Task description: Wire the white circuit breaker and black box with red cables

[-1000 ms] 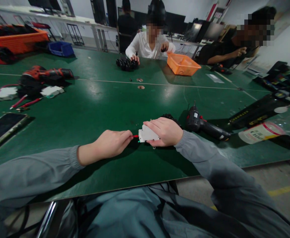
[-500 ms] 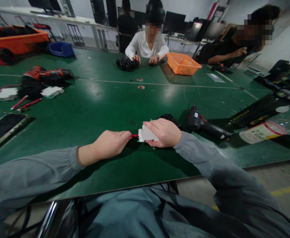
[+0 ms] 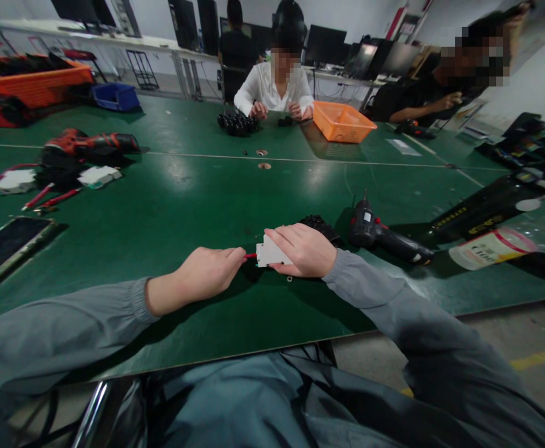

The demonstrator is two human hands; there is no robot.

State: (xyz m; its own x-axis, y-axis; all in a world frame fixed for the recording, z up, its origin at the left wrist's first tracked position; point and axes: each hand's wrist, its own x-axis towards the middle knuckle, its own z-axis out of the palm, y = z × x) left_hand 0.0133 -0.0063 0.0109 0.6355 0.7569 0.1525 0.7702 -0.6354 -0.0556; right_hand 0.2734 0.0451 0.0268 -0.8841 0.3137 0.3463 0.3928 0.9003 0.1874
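Observation:
My right hand point(image 3: 307, 249) is closed around a white, flat, boxy module point(image 3: 272, 252) that looks like a circuit breaker, with a bit of green on its lower left edge. From the left, my left hand point(image 3: 207, 270) pinches a thin red wire-like piece point(image 3: 251, 255), whose inner end meets the module's left face. My fingers hide most of that piece, so I cannot tell whether it is a wire or a tool. Just behind my right hand lies a cluster of small black parts point(image 3: 316, 223). A tiny pale ring point(image 3: 290, 279) rests on the table below the hand.
A black cordless screwdriver point(image 3: 370, 227) and bottles point(image 3: 491, 246) lie to the right. Leftward are a phone point(image 3: 11, 252), a red drill point(image 3: 86, 146) and more white modules point(image 3: 99, 176). Across the green table point(image 3: 193, 199), a person in white sits beside an orange basket point(image 3: 342, 121).
Both hands keep their grips. The white module and right hand have shifted slightly left. Across the table, the person's hands have moved, and the person at right has raised an arm.

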